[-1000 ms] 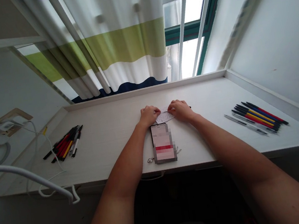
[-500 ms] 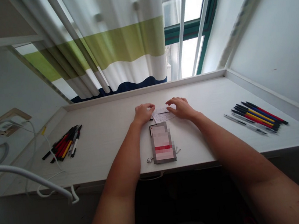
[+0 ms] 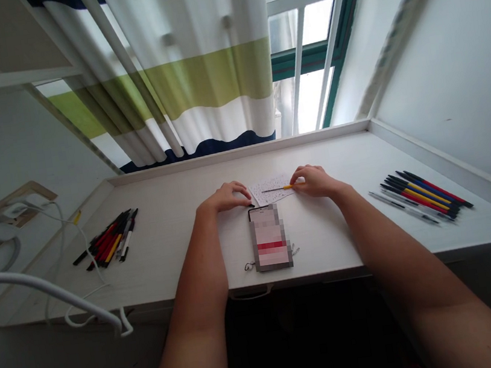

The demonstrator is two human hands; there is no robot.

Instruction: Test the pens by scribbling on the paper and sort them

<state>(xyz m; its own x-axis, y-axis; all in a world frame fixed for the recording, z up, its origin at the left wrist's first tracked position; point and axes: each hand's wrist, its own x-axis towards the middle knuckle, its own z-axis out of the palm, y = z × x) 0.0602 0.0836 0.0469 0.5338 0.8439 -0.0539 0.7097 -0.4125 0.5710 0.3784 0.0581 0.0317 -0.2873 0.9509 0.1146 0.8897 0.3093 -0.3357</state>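
Head cam: I've got the right hand pinching a thin yellow-and-dark stick over the patterned paper, just beyond the phone. Left hand has its fingertips at a small dark piece near the phone's top corner, can't tell if it's gripped. Pens sit in a left pile and a right row, fwiw.
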